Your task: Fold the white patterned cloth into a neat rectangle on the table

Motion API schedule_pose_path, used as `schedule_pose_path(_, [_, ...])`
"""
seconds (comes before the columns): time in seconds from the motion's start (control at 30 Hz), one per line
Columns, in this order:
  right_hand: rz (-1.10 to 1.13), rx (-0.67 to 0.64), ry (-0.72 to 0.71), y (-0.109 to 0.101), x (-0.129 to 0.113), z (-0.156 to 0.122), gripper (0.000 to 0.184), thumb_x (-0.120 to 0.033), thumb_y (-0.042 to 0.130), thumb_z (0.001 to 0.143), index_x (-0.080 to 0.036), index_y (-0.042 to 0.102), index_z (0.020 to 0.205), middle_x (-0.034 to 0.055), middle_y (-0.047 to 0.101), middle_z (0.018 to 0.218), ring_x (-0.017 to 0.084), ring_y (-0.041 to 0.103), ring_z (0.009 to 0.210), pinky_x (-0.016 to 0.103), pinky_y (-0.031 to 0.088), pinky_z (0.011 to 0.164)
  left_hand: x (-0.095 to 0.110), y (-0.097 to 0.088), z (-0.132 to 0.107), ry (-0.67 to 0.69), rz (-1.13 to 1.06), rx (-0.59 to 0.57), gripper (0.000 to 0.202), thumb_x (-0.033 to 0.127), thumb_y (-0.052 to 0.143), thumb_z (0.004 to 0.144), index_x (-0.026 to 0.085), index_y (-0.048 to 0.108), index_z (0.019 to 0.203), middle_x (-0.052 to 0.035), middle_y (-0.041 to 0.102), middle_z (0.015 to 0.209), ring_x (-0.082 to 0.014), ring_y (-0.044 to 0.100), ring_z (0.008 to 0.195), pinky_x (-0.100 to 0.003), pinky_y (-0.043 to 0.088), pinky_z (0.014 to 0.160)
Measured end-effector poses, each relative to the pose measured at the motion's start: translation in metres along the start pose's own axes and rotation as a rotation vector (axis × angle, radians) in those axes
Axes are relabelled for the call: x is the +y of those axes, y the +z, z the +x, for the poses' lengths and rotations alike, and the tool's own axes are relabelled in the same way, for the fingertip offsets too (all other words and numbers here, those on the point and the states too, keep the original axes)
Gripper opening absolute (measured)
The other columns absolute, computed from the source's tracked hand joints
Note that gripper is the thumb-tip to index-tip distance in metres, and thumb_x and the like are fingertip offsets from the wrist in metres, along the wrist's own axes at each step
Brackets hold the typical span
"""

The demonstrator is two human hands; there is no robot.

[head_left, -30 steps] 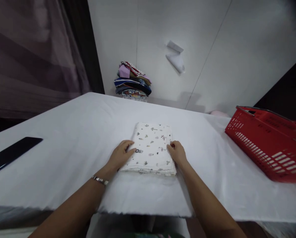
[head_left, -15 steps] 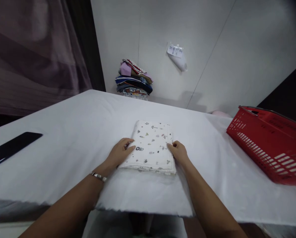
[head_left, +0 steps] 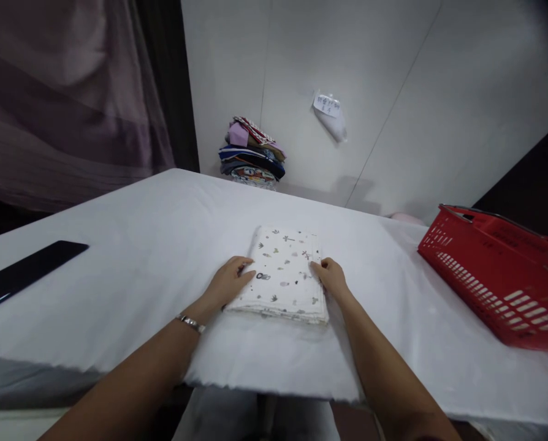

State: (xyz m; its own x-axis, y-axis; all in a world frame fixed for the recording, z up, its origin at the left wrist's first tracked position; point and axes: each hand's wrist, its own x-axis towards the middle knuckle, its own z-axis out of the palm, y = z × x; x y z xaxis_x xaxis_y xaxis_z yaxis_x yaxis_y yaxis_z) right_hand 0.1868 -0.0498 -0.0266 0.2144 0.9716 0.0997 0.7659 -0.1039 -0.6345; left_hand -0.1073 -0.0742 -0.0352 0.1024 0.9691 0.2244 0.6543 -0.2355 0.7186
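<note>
A folded white cloth with small printed figures lies flat on the white-covered table in front of me. My left hand rests at the cloth's left edge, thumb on top and fingers curled against the side. My right hand holds the right edge the same way, fingers pinched on the fold. A thin metal bracelet sits on my left wrist.
A red plastic basket stands at the table's right side. A dark flat phone-like slab lies at the left. A stack of folded colourful clothes sits by the far wall, below a paper note.
Both hands stay at the cloth's sides. The view has shifted slightly; the cloth lies in the same place on the table.
</note>
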Motion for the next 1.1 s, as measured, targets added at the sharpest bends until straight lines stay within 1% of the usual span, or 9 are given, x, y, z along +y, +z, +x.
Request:
schedule_pose_path(0.17, [-0.139,0.005,-0.001,0.002,-0.014,0.034,0.031,-0.048,0.051,0.074,-0.018,0.058,0.071,0.0039,0.063,0.071,0.016,0.054,0.064,0.024,0.032,0.053,-0.002,-0.001,-0.001,0.02,-0.006,-0.004,0.035,0.043,0.05,0.078,0.023,0.058,0.106,-0.0026,0.059,0.106,-0.0182,0.057,0.086,-0.031,0.045,0.077])
schedule_pose_path(0.27, [-0.18,0.032,0.006,0.005,-0.016,0.048,0.024,-0.04,0.052,0.075,-0.017,0.059,0.071,0.0044,0.063,0.072,0.016,0.054,0.064,0.023,0.031,0.053,-0.002,-0.001,-0.001,0.02,-0.001,-0.013,0.035,0.042,0.05,0.078,0.023,0.058,0.106,-0.0028,0.059,0.107,-0.018,0.057,0.085,-0.031,0.045,0.076])
schedule_pose_path(0.33, [-0.183,0.058,0.012,0.009,-0.013,0.051,0.02,-0.033,0.048,0.076,-0.017,0.059,0.073,0.0051,0.063,0.074,0.016,0.054,0.066,0.023,0.031,0.054,-0.002,-0.001,-0.001,0.016,0.0,-0.013,0.035,0.042,0.05,0.078,0.024,0.059,0.106,-0.0027,0.059,0.106,-0.018,0.056,0.084,-0.031,0.045,0.074])
schedule_pose_path(0.4, [-0.179,0.076,0.022,0.012,-0.007,0.051,0.02,-0.03,0.044,0.078,-0.017,0.059,0.073,0.0055,0.064,0.074,0.016,0.054,0.067,0.024,0.032,0.055,-0.002,-0.001,-0.001,0.019,0.001,-0.011,0.035,0.042,0.049,0.078,0.024,0.059,0.106,-0.0027,0.059,0.106,-0.018,0.056,0.083,-0.031,0.045,0.073])
schedule_pose_path(0.57, [-0.159,0.071,0.032,0.013,0.001,0.054,0.022,-0.033,0.045,0.076,-0.017,0.06,0.073,0.0051,0.065,0.074,0.015,0.054,0.067,0.023,0.034,0.056,-0.002,-0.001,-0.002,0.003,0.008,-0.015,0.034,0.043,0.048,0.079,0.025,0.059,0.106,-0.0019,0.059,0.106,-0.0174,0.056,0.081,-0.031,0.045,0.073])
schedule_pose_path(0.77, [-0.161,0.074,0.057,0.011,-0.008,0.07,0.028,-0.043,0.051,0.073,-0.017,0.06,0.081,0.007,0.066,0.08,0.017,0.055,0.069,0.025,0.035,0.057,-0.002,-0.001,-0.001,0.006,0.009,-0.021,0.033,0.043,0.049,0.079,0.025,0.057,0.107,-0.0013,0.059,0.106,-0.0168,0.055,0.079,-0.031,0.045,0.073])
schedule_pose_path(0.87, [-0.153,0.069,0.063,0.013,-0.01,0.078,0.024,-0.038,0.054,0.071,-0.016,0.061,0.078,0.0077,0.066,0.08,0.018,0.056,0.071,0.025,0.035,0.058,-0.002,-0.002,-0.001,0.006,0.012,-0.03,0.033,0.042,0.048,0.08,0.025,0.057,0.106,-0.0017,0.059,0.106,-0.0171,0.055,0.079,-0.032,0.045,0.073])
schedule_pose_path(0.97, [-0.123,0.066,0.059,0.015,-0.007,0.085,0.02,-0.032,0.054,0.068,-0.017,0.063,0.077,0.0058,0.066,0.078,0.017,0.057,0.07,0.024,0.036,0.057,-0.001,-0.003,-0.002,-0.006,0.011,-0.036,0.033,0.042,0.048,0.08,0.025,0.057,0.106,-0.0015,0.059,0.105,-0.0167,0.055,0.078,-0.031,0.044,0.072])
schedule_pose_path(1.1, [-0.066,0.073,0.074,0.016,0.001,0.091,0.025,-0.032,0.051,0.07,-0.015,0.064,0.081,0.0055,0.067,0.079,0.017,0.059,0.071,0.023,0.038,0.058,0.001,-0.003,-0.002,-0.01,0.009,-0.051,0.034,0.042,0.049,0.08,0.024,0.056,0.107,-0.0016,0.058,0.107,-0.0159,0.054,0.078,-0.03,0.044,0.072])
